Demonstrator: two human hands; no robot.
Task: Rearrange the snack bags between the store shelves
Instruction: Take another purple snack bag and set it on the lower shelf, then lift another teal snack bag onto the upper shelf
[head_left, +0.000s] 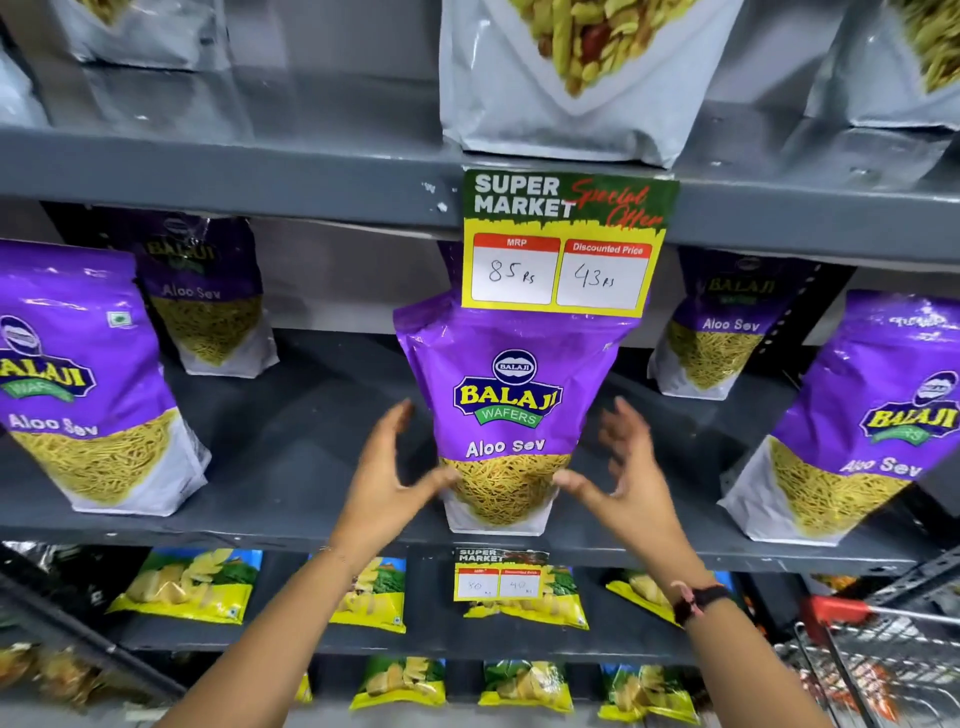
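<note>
A purple Aloo Sev snack bag stands upright at the front middle of the grey middle shelf. My left hand is at its lower left side, fingers spread, thumb touching the bag's bottom part. My right hand is at its lower right side, fingers apart, thumb tip at the bag's edge. Neither hand closes around the bag. More purple Aloo Sev bags stand on the same shelf: one front left, one back left, one back right, one front right.
A yellow price sign hangs from the upper shelf edge over the middle bag's top. White snack bags stand on the upper shelf. Yellow chip bags lie on the lower shelves. A shopping trolley with a red handle is at the lower right.
</note>
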